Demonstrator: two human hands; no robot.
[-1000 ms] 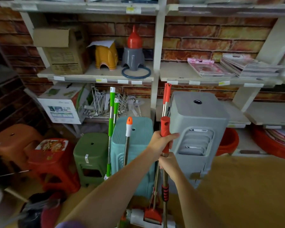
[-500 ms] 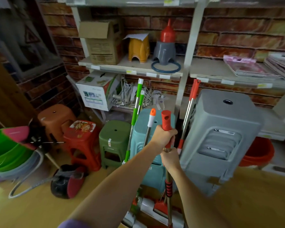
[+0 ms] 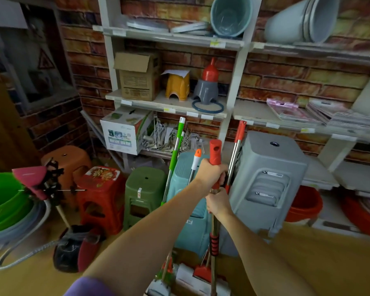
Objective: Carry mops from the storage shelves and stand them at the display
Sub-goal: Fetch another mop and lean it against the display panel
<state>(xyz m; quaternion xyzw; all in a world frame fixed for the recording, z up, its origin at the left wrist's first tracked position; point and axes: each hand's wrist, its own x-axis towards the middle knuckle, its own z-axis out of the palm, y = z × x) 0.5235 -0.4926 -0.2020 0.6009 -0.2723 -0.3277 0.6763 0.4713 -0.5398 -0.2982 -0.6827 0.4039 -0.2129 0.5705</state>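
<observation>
Left hand [image 3: 209,173] grips the red-handled mop [image 3: 215,150] near its top; right hand [image 3: 217,202] wraps the shaft just below. Mop stands upright before the teal stool [image 3: 186,167] and grey stool [image 3: 269,178]. Step: pick-up. Next: lift clear of neighbouring mops, carry to display.

I see two bare arms and two bare hands, the left hand [image 3: 209,173] and the right hand [image 3: 219,202]. A bit of purple sleeve [image 3: 88,287] shows on the left arm.
</observation>
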